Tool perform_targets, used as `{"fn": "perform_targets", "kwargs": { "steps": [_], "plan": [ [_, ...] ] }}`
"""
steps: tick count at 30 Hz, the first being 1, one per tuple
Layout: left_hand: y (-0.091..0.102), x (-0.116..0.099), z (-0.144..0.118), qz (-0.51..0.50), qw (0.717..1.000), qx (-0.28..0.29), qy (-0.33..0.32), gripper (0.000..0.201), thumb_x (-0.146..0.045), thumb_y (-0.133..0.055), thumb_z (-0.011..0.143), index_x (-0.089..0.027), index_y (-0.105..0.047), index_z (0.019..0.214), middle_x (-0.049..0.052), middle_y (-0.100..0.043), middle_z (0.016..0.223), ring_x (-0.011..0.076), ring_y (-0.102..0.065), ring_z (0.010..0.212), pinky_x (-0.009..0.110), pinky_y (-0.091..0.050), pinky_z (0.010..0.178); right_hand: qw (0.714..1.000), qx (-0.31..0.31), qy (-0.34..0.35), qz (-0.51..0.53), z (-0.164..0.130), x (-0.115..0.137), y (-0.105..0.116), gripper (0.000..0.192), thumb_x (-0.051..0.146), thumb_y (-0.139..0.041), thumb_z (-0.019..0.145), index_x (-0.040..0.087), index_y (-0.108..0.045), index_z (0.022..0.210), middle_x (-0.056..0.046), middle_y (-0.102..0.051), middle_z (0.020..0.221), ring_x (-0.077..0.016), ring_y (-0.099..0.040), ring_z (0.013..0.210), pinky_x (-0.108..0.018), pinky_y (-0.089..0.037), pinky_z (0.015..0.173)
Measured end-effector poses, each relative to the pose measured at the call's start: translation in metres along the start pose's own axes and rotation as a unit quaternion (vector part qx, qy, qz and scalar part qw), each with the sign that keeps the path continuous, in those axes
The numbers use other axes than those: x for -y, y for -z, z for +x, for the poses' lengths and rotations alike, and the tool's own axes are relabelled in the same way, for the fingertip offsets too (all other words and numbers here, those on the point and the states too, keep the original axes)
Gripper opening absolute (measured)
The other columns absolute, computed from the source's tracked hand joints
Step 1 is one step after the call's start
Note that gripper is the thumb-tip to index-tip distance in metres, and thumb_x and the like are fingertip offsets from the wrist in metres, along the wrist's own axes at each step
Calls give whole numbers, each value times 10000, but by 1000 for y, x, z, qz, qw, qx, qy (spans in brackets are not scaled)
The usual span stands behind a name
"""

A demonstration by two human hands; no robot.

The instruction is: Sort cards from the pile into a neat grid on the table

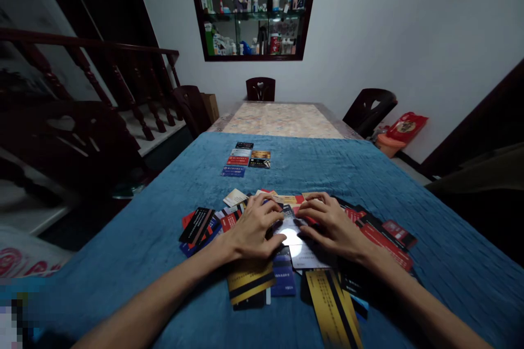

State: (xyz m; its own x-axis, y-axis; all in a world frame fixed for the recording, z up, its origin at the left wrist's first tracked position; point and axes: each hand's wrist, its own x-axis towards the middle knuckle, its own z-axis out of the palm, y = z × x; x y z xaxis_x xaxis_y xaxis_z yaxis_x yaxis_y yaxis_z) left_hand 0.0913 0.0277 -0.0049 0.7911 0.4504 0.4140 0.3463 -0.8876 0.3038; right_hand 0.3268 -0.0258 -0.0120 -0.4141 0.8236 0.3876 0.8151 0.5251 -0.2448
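A pile of plastic cards is spread on the blue cloth (pixel 172 278) in front of me. My left hand (pixel 254 229) rests on the left part of the pile, its fingers curved and apart. On the other side, my right hand (pixel 333 229) lies over the cards with fingers spread and bent. Between the two hands a white card (pixel 291 233) reflects bright light. Gold cards (pixel 333 305) with dark stripes stick out towards me, and a black card (pixel 196 226) lies at the left. Red cards (pixel 387 244) fan out at the right. The hands hide part of the pile.
Beyond the pile, several cards lie in two columns, among them a red card (pixel 238 161) and a blue card (pixel 233 172). The table's far end has a patterned cover (pixel 282 118). Dark wooden chairs (pixel 368 109) stand around it. A plastic bag (pixel 28 253) is at the left.
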Motion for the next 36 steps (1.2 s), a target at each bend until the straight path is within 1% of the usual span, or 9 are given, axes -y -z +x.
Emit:
{"fn": "perform_targets", "kwargs": {
  "steps": [4,8,11,17,21,27,33,36],
  "plan": [
    [0,-1,-4,8,1000,15,-7,298,-329,-704,745,-189,-671,1006,111,-647,1088,315,-484,1144,519,-378,992,1000,19,18,13,-4,7,6,290,419,-592,885,276,-688,1119,-112,-675,1107,-315,-470,1184,-517,-400,962],
    [1,-4,-7,13,999,28,-12,374,-321,-725,723,-163,-660,1056,131,-630,1115,315,-475,1162,518,-361,1022,999,44,19,15,-6,8,8,310,441,-621,866,264,-680,1113,-114,-668,1108,-312,-475,1159,-509,-403,951],
    [1,-5,-7,17,999,33,-11,392,-316,-725,718,-178,-651,1077,130,-622,1136,316,-466,1181,523,-349,1046,998,57,21,10,-7,8,8,330,454,-637,850,265,-675,1118,-112,-660,1117,-307,-480,1144,-497,-409,936],
    [-1,-5,-7,22,999,46,-12,371,-315,-708,738,-183,-635,1077,136,-613,1139,324,-471,1178,539,-340,1056,998,59,26,1,-7,11,9,341,425,-643,841,247,-670,1131,-117,-655,1112,-308,-481,1130,-502,-404,940],
    [-4,-6,-7,25,999,38,-12,323,-302,-691,742,-188,-626,1037,125,-615,1124,315,-470,1174,513,-374,1031,998,55,34,-1,-7,12,8,319,409,-627,851,244,-675,1121,-120,-660,1078,-303,-485,1111,-507,-404,940],
    [-4,-8,-7,50,998,31,-25,301,-286,-665,753,-137,-648,1013,118,-617,1069,297,-483,1143,474,-387,1017,997,37,61,-9,-8,11,8,328,394,-601,870,204,-661,1131,-122,-652,1068,-302,-477,1099,-506,-406,927],
    [-1,-6,-7,22,999,0,-40,219,-264,-643,775,-145,-681,955,98,-635,972,277,-507,1081,478,-385,1020,997,33,64,-1,-8,8,8,348,415,-634,852,210,-666,1132,-108,-652,1058,-291,-481,1090,-482,-404,917],
    [0,-4,-7,5,999,-17,-49,171,-248,-640,786,-150,-684,919,86,-641,917,264,-522,1045,473,-388,1007,998,27,61,2,-8,6,6,325,366,-642,837,214,-669,1123,-101,-656,1055,-285,-484,1089,-480,-401,917]
  ]
}}
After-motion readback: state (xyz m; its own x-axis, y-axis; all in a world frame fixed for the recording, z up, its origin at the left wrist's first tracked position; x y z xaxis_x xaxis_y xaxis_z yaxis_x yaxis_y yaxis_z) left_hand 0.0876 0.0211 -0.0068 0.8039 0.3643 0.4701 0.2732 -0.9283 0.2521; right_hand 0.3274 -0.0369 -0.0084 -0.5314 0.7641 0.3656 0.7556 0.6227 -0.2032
